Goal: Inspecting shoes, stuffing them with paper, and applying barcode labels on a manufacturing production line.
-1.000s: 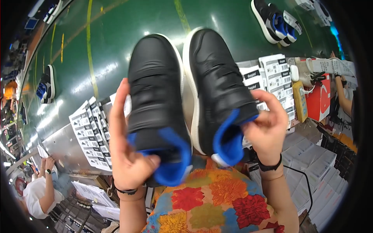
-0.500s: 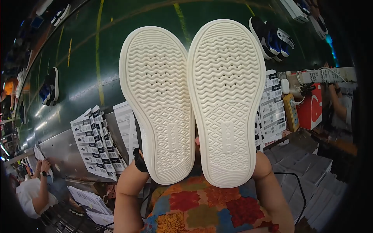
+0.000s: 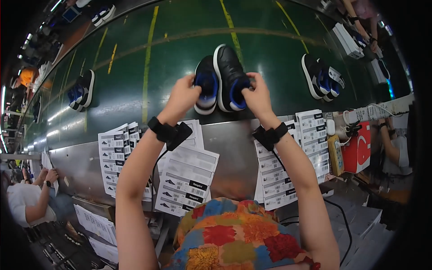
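Near 10 o'clock, paired shoes (image 3: 82, 91) lay on the green desk (image 3: 123, 92); at 12, the left grip (image 3: 181, 95), nearly closed, pinched the left shoe (image 3: 206, 84) at its opening, the right shoe (image 3: 228, 68) being likewise pinched by the right grip (image 3: 259, 97); at 2, a second pair (image 3: 319, 82) lay.

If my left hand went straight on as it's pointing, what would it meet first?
Probably the left black shoe of the pair; your left hand appears to grip its opening, though depth is unclear.

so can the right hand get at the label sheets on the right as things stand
Probably, if the right hand releases its black shoe; the label sheets lie largely uncovered near its forearm.
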`<state>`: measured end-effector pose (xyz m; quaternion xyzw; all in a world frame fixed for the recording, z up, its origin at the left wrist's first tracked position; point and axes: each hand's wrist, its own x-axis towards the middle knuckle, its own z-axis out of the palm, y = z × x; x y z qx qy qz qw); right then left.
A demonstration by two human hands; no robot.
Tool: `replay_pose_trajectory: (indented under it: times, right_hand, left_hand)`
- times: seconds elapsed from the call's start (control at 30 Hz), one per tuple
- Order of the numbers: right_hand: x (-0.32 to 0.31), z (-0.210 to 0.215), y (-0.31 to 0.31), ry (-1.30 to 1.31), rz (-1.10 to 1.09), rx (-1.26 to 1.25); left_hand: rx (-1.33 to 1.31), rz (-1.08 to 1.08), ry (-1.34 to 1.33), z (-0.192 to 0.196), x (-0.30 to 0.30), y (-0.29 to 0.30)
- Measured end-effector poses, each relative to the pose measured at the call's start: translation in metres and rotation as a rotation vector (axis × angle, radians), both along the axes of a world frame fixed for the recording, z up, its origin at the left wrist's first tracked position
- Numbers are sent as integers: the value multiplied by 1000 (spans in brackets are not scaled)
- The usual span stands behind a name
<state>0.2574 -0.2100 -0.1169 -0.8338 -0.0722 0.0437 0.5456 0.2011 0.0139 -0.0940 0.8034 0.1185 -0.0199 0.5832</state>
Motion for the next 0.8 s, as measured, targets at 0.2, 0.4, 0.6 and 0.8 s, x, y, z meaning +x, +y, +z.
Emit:
replay_pose_trajectory:
  times: [0.2,0.4,0.6,0.8]
  right_hand:
    - [-86,42,-24,-211,223,-363]
    - [-172,7,-8,-113,664,-429]
    - [-149,28,0,64,785,-175]
    - [-134,117,-9,-128,417,274]
  left_hand:
    - [541,-198,-163,56,-122,6]
    - [689,-218,0,14,-204,3]
    - [508,-80,-146,19,-216,9]
    - [-317,-49,27,50,-223,10]
